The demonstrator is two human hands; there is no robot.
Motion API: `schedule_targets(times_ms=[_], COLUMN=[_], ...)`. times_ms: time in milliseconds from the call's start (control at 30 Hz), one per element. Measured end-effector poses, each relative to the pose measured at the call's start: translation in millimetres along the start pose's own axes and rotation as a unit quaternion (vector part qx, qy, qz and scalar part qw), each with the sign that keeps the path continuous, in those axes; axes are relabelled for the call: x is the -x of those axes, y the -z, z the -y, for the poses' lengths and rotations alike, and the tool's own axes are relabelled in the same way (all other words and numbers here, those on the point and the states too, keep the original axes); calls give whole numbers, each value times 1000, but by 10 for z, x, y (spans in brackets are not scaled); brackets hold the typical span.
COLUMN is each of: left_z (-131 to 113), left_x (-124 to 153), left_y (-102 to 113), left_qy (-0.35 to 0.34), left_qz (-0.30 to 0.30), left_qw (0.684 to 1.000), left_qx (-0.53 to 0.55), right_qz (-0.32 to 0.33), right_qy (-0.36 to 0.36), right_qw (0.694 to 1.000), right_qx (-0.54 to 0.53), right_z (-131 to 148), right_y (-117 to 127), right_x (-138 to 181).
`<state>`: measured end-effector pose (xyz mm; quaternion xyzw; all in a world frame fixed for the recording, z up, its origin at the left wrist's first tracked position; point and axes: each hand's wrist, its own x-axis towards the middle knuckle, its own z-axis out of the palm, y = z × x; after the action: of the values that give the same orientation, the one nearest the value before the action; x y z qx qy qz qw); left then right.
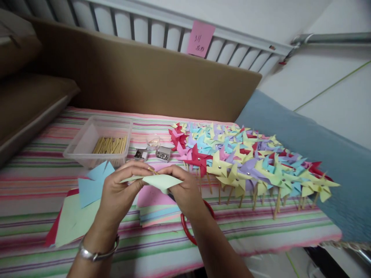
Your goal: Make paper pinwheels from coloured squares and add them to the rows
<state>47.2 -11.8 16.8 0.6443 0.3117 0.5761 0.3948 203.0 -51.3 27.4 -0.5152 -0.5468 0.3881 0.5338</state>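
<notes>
Between my two hands is a pale green paper pinwheel (162, 181), partly folded, with a short wooden stick (152, 170) showing at its far side. My left hand (123, 187) is closed on the paper's left part, fingers curled over the top and thumb underneath. Closed around the right part, my right hand (183, 189) hides most of its own fingertips. Under the hands lies a stack of pink, green and blue paper sheets (156, 197). Red-handled scissors (185, 227) lie partly beneath my right forearm.
Cut blue paper (89, 189) lies on green sheets (75, 220) at left. Behind are a plastic tub (78, 148) of wooden sticks (110, 145), two small boxes of fasteners (164, 154) and a round clear container (153, 141). Many finished pinwheels (232, 162) stand at right, before a cardboard panel (145, 81).
</notes>
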Motion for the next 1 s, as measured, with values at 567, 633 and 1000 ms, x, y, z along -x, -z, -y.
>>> schedule_targets(times_ms=[567, 633, 1000], left_z=[17, 24, 17], left_x=[12, 13, 13], left_y=[18, 29, 38], left_qy=[-22, -27, -28], left_qz=[10, 25, 37], left_qw=[1000, 999, 999], left_qx=[1, 5, -14], right_qz=[3, 6, 6], right_qy=[26, 32, 92], right_qw=[999, 999, 994], right_qx=[24, 25, 50], right_z=[37, 35, -25], right_y=[3, 6, 25], right_x=[-4, -8, -9])
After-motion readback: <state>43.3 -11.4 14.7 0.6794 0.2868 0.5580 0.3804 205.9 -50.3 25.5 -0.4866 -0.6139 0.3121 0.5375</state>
